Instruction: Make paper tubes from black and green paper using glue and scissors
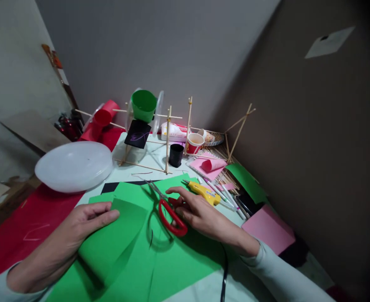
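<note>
My left hand (92, 224) pinches a piece of green paper (118, 235) between thumb and fingers, its lower edge curling up. Red-handled scissors (172, 218) are in my right hand (199, 212), their blades parted slightly and pointing away to the upper left. Beneath both hands lie larger green sheets (185, 260) spread over the white table. Just beyond my right hand rests a yellow glue gun (205, 193), its nozzle toward the left.
A stick frame (167, 142) stands behind, holding a green paper cylinder (143, 105). Nearby are a black paper tube (176, 155), a red paper cup (195, 143) and several pens (225, 193). White round lids (74, 165) lie left; pink paper (268, 228) lies right.
</note>
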`<state>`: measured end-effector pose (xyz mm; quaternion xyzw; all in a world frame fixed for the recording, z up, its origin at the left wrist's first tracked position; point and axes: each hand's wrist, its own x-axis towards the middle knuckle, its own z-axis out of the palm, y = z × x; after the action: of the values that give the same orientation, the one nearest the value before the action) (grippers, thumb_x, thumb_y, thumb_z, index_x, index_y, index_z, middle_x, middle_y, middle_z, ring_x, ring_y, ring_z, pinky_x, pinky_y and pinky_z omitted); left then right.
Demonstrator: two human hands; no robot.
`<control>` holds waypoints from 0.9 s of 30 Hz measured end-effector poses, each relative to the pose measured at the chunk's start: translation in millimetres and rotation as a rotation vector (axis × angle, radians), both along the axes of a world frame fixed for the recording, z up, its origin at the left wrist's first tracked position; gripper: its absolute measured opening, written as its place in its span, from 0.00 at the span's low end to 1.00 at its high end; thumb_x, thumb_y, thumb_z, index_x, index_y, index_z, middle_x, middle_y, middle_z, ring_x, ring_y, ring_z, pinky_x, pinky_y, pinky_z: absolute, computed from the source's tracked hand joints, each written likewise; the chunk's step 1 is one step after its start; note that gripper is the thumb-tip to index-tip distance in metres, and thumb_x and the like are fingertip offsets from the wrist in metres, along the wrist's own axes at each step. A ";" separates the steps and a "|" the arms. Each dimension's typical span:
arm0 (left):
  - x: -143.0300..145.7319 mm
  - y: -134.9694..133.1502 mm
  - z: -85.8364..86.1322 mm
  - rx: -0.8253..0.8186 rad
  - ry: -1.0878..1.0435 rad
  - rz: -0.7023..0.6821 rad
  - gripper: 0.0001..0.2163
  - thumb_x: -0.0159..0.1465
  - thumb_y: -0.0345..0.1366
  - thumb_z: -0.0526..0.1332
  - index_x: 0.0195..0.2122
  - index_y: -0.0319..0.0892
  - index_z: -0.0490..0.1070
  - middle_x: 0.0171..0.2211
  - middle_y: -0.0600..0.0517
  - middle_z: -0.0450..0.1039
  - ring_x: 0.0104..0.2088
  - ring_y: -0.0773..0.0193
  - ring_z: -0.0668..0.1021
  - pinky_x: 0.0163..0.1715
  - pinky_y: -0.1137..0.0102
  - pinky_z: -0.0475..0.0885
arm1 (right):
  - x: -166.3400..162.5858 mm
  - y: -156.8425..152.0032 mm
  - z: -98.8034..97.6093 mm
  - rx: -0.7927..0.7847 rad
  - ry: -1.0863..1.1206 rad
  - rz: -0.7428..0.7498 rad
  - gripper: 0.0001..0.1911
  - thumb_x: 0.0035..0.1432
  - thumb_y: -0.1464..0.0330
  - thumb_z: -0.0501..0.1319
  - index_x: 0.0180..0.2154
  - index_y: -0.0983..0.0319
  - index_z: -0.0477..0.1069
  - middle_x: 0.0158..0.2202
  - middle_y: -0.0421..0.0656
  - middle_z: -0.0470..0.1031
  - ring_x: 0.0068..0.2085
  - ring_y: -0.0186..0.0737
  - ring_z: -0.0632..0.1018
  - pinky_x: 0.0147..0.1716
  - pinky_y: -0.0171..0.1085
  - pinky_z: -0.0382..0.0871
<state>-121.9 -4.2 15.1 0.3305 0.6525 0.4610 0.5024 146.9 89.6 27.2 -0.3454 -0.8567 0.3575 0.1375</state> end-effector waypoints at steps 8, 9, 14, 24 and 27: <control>5.7 3.9 16.4 0.031 -0.187 0.037 0.12 0.44 0.36 0.81 0.27 0.42 0.81 0.25 0.53 0.79 0.25 0.66 0.78 0.25 0.75 0.74 | 16.7 -0.6 11.9 -0.148 0.324 -0.091 0.25 0.69 0.67 0.54 0.65 0.53 0.67 0.54 0.45 0.79 0.52 0.46 0.79 0.51 0.45 0.73; 6.2 3.0 17.2 0.039 -0.183 0.048 0.12 0.44 0.36 0.81 0.26 0.41 0.81 0.25 0.54 0.78 0.24 0.68 0.77 0.24 0.77 0.72 | 19.6 -1.3 14.2 -0.197 0.344 -0.082 0.25 0.69 0.66 0.54 0.66 0.51 0.67 0.55 0.44 0.78 0.54 0.47 0.79 0.52 0.46 0.73; 5.6 -2.2 22.1 0.136 -0.114 0.044 0.12 0.49 0.40 0.79 0.27 0.40 0.81 0.25 0.54 0.78 0.23 0.70 0.75 0.23 0.77 0.71 | 23.3 -6.8 25.5 -0.292 0.242 0.065 0.29 0.64 0.59 0.61 0.65 0.51 0.66 0.48 0.45 0.79 0.46 0.48 0.80 0.40 0.42 0.75; -8.1 -8.9 18.0 0.187 0.074 -0.022 0.15 0.49 0.43 0.79 0.29 0.37 0.83 0.26 0.53 0.78 0.26 0.70 0.73 0.23 0.78 0.67 | 6.3 -23.2 41.8 -0.100 -0.137 0.116 0.25 0.56 0.46 0.68 0.44 0.58 0.72 0.40 0.44 0.79 0.41 0.50 0.80 0.34 0.41 0.71; -7.8 -9.7 18.5 0.238 0.196 -0.066 0.11 0.53 0.42 0.77 0.29 0.39 0.83 0.26 0.54 0.78 0.27 0.70 0.72 0.25 0.78 0.68 | 7.8 -26.9 41.6 -0.110 -0.132 0.118 0.25 0.56 0.46 0.68 0.43 0.57 0.72 0.42 0.43 0.80 0.42 0.50 0.80 0.35 0.41 0.71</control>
<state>-129.7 -13.9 33.5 0.4523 0.6280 0.4841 0.4084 154.7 62.7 68.7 -0.3243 -0.8618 0.3879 0.0403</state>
